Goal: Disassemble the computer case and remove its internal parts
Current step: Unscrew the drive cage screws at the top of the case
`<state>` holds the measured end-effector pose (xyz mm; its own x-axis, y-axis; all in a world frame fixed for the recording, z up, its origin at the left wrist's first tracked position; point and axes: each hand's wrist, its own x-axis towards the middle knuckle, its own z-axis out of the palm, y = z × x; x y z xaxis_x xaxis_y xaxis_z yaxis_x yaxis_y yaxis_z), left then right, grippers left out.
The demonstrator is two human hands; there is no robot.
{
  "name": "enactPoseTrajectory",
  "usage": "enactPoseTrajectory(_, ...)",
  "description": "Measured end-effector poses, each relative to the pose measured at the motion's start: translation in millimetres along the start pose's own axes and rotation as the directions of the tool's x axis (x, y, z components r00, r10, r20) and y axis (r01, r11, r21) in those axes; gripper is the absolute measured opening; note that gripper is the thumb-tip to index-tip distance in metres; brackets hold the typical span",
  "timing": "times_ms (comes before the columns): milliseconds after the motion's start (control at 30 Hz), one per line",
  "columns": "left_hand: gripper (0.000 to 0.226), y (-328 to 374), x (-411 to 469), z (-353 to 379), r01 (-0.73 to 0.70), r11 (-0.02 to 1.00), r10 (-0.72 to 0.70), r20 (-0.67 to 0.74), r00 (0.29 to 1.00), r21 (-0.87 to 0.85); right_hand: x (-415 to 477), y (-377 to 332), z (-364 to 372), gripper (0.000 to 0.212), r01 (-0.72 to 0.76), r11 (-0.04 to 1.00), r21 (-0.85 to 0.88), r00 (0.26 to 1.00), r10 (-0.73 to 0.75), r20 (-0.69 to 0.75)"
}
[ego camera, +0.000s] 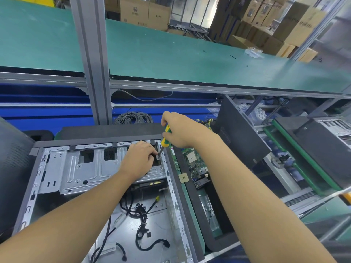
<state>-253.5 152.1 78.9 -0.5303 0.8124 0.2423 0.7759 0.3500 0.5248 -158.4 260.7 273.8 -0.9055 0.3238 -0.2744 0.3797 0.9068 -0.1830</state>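
Screwdriver [165,136] tip down in computer case [40,173]
Right hand [180,131] grasps it, one o'clock of left hand [139,158], whose grasp is unclear

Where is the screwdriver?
Head view, centre: the screwdriver is in the right hand, tip at the far right corner of the case, beside the left hand.

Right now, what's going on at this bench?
A person is working on an open computer case. The right hand grips a yellow-green screwdriver, tip down at the far right corner of the drive cage. The left hand rests on the cage beside the tip; whether it holds anything is unclear. A motherboard lies outside, right of the case; loose cables lie inside.
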Motion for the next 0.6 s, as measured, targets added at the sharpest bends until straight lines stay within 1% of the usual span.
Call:
enactPoseTrajectory(67, 0.027, 0, 0, 0, -0.006, 1.000, 0.006, 0.000, 1.000, 0.004, 0, -4, 2, 0.036, -0.085, 0.996, -0.002, 0.995, 0.085, -0.059)
enactPoseTrajectory(100, 0.026, 0, 0, 0, -0.007, 1.000, 0.007, -0.001, 1.000, 0.002, 2, -6, 3, 0.037, -0.120, 0.993, -0.011, 0.989, 0.119, -0.093)
enactPoseTrajectory(167, 0.026, 0, 0, 0, -0.006, 1.000, 0.006, 0.001, 1.000, 0.005, 4, -9, 7, 0.030, -0.126, 0.989, -0.073, 0.981, 0.114, -0.156)
enactPoseTrajectory(233, 0.026, 0, 0, 0, -0.006, 1.000, 0.006, 0.000, 1.000, 0.012, 6, -9, 9, 0.022, -0.086, 0.992, -0.092, 0.982, 0.069, -0.178)
enactPoseTrajectory(267, 0.026, 0, 0, 0, -0.006, 1.000, 0.006, -0.003, 1.000, 0.015, 6, -8, 9, 0.017, -0.061, 0.996, -0.061, 0.985, 0.051, -0.164)
enactPoseTrajectory(333, 0.026, 1, 0, 0, -0.008, 0.999, 0.009, -0.004, 1.000, 0.031, 4, -5, 4, 0.011, -0.027, 0.997, 0.073, 0.996, 0.033, -0.087)
enactPoseTrajectory(400, 0.026, 1, 0, 1, -0.010, 0.999, 0.010, 0.001, 1.000, 0.052, 0, -4, -3, 0.016, -0.032, 0.981, 0.193, 0.999, 0.031, 0.009)
enactPoseTrajectory(433, 0.026, 0, 0, 2, -0.011, 0.998, 0.011, 0.004, 1.000, 0.063, -1, -4, -3, 0.018, -0.040, 0.976, 0.213, 0.999, 0.034, 0.033)
enactPoseTrajectory(500, 0.027, 0, 0, 3, -0.012, 0.997, 0.012, 0.008, 1.000, 0.081, -2, -8, 1, 0.019, -0.061, 0.986, 0.155, 0.998, 0.060, 0.013)
enactPoseTrajectory(533, 0.027, 0, 0, 3, -0.012, 0.996, 0.012, 0.007, 1.000, 0.086, -2, -10, 5, 0.021, -0.078, 0.993, 0.093, 0.996, 0.081, -0.031)
enactPoseTrajectory(600, 0.027, -1, 0, 4, -0.010, 0.996, 0.010, 0.005, 1.000, 0.092, -1, -16, 11, 0.033, -0.143, 0.990, 0.000, 0.983, 0.142, -0.121)
